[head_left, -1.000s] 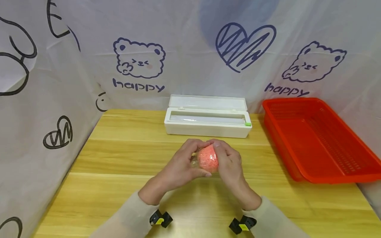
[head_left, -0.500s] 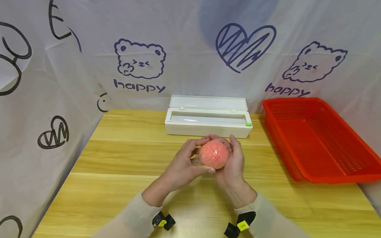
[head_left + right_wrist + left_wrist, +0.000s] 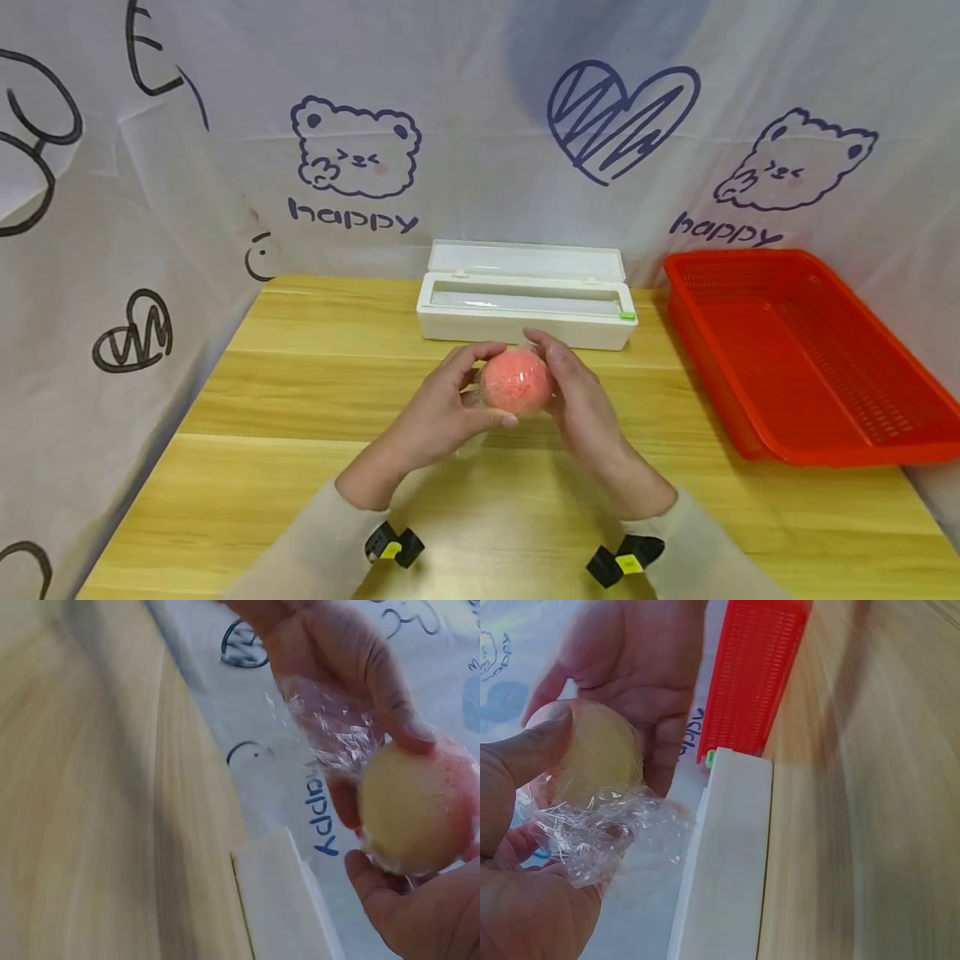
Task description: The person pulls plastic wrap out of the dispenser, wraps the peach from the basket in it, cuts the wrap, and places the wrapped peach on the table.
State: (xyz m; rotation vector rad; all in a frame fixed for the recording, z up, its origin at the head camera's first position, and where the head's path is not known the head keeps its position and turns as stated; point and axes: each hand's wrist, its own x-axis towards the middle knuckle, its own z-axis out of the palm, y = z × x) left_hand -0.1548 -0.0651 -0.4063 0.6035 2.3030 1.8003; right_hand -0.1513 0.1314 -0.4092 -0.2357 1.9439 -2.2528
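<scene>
A pink and yellow peach point(image 3: 516, 383), wrapped in clear cling film point(image 3: 604, 836), is held above the wooden table. My left hand point(image 3: 431, 421) grips the peach from the left, its thumb on the near side and fingers on the far side. Cupped along the fruit's right side, my right hand point(image 3: 592, 417) touches it with fairly straight fingers. A loose, crumpled tail of film hangs by the left palm. From the right wrist view, the peach point(image 3: 412, 806) shows yellow on one side and red on the other. Some right fingertips are hidden behind it.
A white cling film dispenser box point(image 3: 525, 327) with its lid up stands beyond the hands, a roll inside and a green piece at its right end. The red plastic basket point(image 3: 708, 375) is at the right. A printed cloth point(image 3: 480, 167) hangs behind.
The right hand turned palm-up under the peach, then came back to its right side. Both hands and the peach have shifted slightly left since half a second ago.
</scene>
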